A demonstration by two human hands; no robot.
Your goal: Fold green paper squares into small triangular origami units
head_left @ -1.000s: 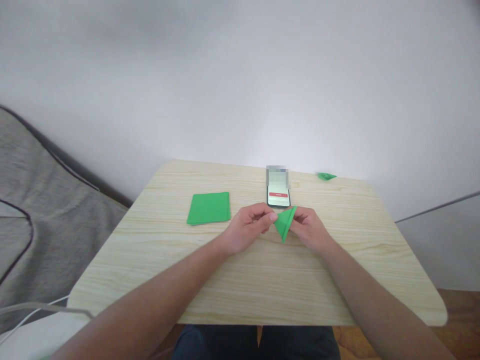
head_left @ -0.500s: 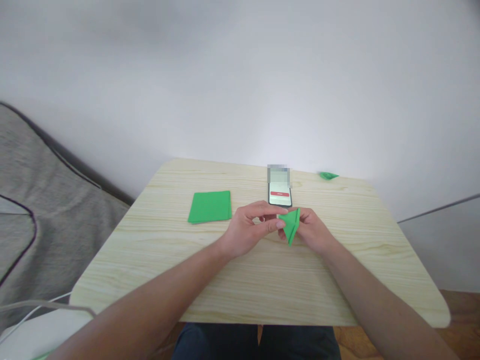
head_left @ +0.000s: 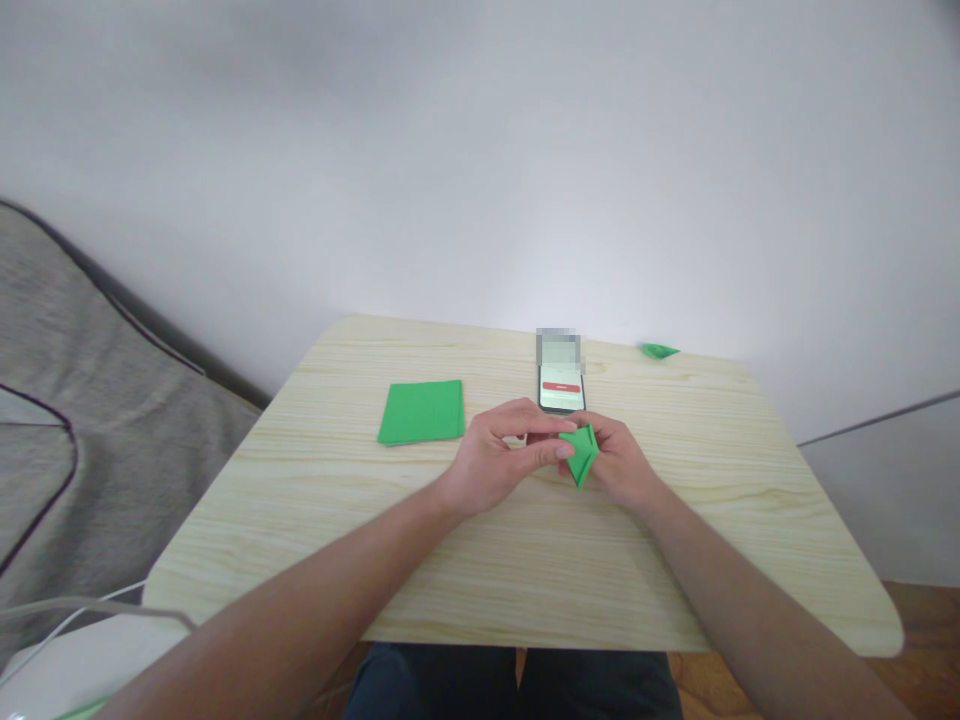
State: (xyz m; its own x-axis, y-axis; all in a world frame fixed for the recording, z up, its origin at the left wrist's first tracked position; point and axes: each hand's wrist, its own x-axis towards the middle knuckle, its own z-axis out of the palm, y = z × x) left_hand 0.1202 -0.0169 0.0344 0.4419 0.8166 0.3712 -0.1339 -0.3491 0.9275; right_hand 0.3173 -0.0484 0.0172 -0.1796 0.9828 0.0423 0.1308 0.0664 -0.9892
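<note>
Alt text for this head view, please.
Left hand and right hand pinch a small folded green paper triangle over a pale wooden table. A flat green paper square lies left of them, a lit smartphone just beyond, a green paper scrap at the far edge.

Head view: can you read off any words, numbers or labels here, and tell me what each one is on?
No text can be read.
Phone: the top of the screen is blurred out; the red bar below it holds white marks too small to read.
Green paper stack, folded green paper, small green piece, table: no print visible.
</note>
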